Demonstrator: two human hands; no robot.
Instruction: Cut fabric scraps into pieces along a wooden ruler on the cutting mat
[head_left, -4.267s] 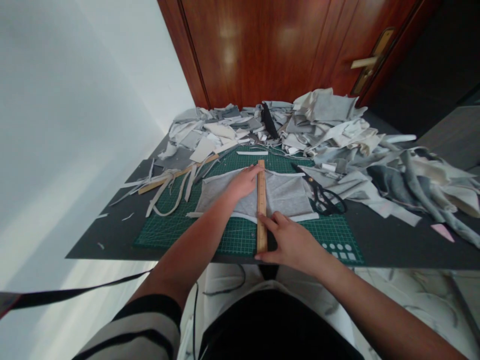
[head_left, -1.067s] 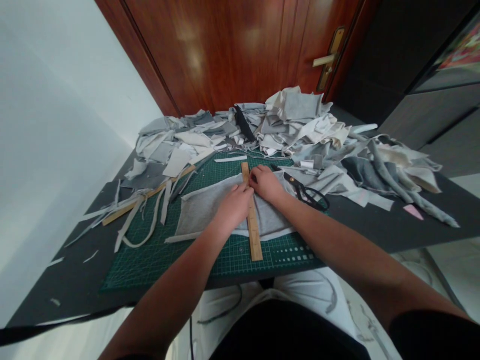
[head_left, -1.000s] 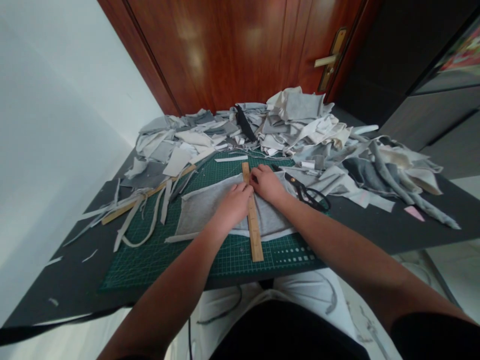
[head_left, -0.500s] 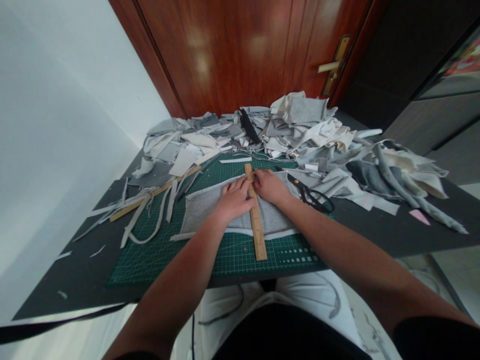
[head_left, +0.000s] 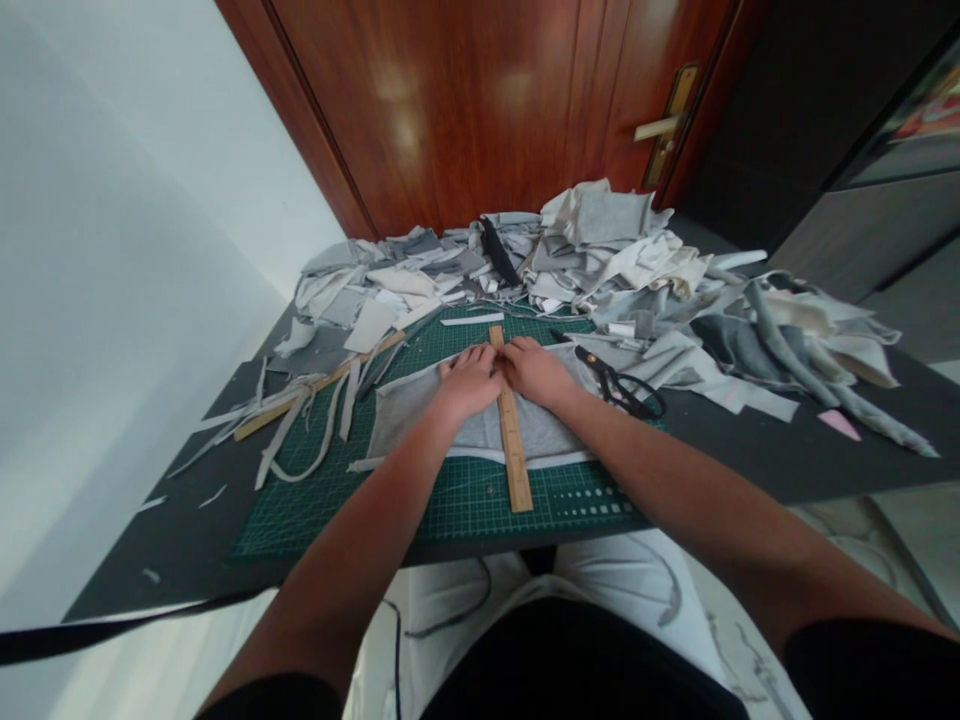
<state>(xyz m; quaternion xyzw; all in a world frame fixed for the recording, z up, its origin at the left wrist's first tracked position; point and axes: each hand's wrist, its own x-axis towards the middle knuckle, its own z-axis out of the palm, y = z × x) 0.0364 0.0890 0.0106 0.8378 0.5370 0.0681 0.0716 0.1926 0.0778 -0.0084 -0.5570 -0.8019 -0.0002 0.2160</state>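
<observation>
A wooden ruler point(head_left: 515, 470) lies lengthwise across a grey fabric piece point(head_left: 405, 415) on a green cutting mat point(head_left: 322, 500). My left hand point(head_left: 466, 382) rests on the fabric at the ruler's left edge, near its far end, with fingers stretched out flat. My right hand point(head_left: 538, 372) sits just across the ruler. Its fingers are curled together against the ruler's right edge, and whatever they pinch is hidden. The two hands almost touch over the ruler.
Black scissors point(head_left: 624, 387) lie right of my right hand. A second wooden ruler point(head_left: 315, 385) and loose fabric strips lie to the left. A big heap of grey and white scraps point(head_left: 600, 240) fills the back of the dark table point(head_left: 787, 460), before a wooden door point(head_left: 487, 100).
My right hand has left the ruler's near end and now sits at its far end beside my left hand. Over the last second both hands crept slightly farther along the ruler.
</observation>
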